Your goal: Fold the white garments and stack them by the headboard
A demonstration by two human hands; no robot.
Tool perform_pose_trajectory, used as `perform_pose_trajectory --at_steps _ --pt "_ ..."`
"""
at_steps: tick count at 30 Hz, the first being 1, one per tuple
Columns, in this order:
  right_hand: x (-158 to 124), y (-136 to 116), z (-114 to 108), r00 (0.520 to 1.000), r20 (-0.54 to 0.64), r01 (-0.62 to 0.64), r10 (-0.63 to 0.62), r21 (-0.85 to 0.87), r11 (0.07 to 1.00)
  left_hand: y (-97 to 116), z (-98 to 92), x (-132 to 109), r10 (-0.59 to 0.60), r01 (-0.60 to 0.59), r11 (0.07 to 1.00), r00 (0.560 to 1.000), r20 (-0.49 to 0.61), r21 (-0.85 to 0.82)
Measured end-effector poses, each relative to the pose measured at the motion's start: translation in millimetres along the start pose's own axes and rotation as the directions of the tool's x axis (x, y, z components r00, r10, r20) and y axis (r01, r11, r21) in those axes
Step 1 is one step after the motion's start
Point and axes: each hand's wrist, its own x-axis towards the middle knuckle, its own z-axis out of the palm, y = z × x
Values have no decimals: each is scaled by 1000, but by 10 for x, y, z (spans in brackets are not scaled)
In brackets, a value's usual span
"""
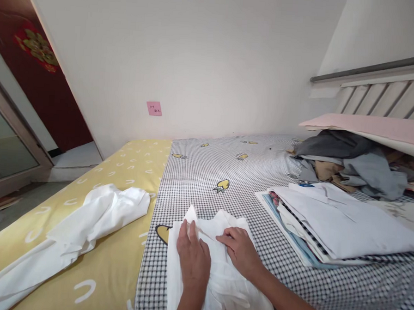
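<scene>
A white shirt (218,271) lies folded lengthwise in front of me on the checked bedsheet, its pointed collar toward the wall. My left hand (193,258) rests flat on its left side near the collar, fingers stretched out. On the right side, my right hand (241,251) touches the fabric just below the collar. Its fingers are slightly bent, with the index finger and thumb apart. Loose folds bunch up between and below my wrists, and the lower end of the shirt runs out of the frame.
Another white garment (99,219) lies crumpled on the yellow sheet (117,270) to the left. At right is a stack of folded shirts (342,222). Behind it, a heap of dark and grey clothes (352,158) sits under a pink board (371,126). A wall (232,73) bounds the bed's far side.
</scene>
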Motion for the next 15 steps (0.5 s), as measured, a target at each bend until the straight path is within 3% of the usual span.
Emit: perform_pose_trajectory --at_steps 9,15 --pt "2 -1 -2 1000 -3 10 -10 -1 1000 64 -83 -12 133 -153 962 986 99 228" --pt "-2 12 5 1000 -5 16 -16 -5 1000 105 -105 25 24 -54 969 991 129 239"
